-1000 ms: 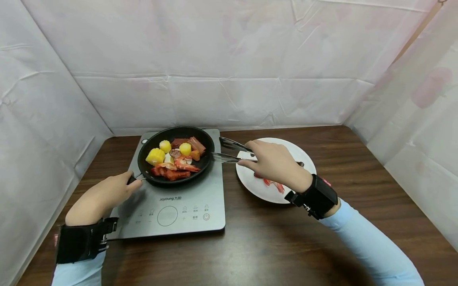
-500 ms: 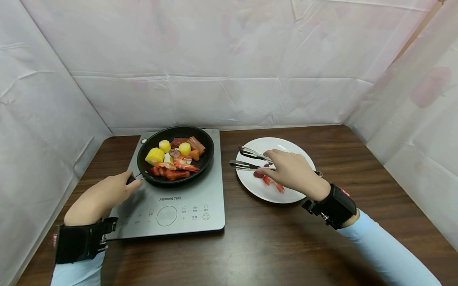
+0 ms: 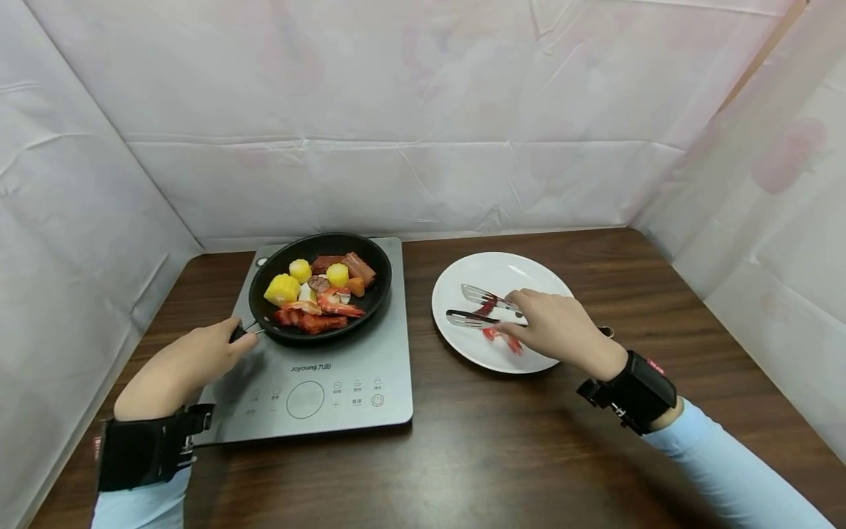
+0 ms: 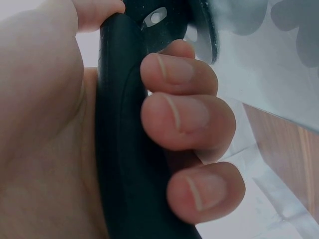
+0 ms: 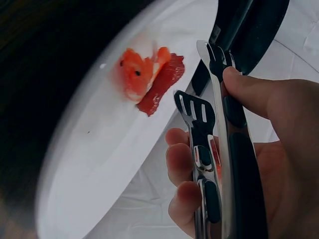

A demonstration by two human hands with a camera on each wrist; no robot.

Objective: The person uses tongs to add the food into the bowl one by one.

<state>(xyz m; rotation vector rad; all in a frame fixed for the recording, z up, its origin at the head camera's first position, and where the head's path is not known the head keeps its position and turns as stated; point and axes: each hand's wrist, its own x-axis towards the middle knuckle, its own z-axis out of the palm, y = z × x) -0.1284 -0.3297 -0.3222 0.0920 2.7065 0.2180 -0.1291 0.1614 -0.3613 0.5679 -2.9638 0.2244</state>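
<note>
My left hand (image 3: 192, 360) grips the black handle (image 4: 127, 149) of a black frying pan (image 3: 320, 286) that sits on an induction cooker (image 3: 317, 367). The pan holds corn pieces, shrimp, sausage and other food. My right hand (image 3: 558, 330) holds metal tongs (image 3: 479, 308), tips apart, over a white plate (image 3: 492, 283). A shrimp and a red slice (image 5: 149, 79) lie on the plate just beyond the tong tips (image 5: 199, 107). Nothing is between the tong tips.
The cooker and plate stand on a dark wooden table (image 3: 496, 455). White sheeting (image 3: 396, 132) walls off the back and both sides. The cooker's control panel (image 3: 311, 397) faces the table's front edge.
My right hand has drawn the tongs back from beside the pan to over the plate, moving right and toward me. The left hand has stayed on the pan handle.
</note>
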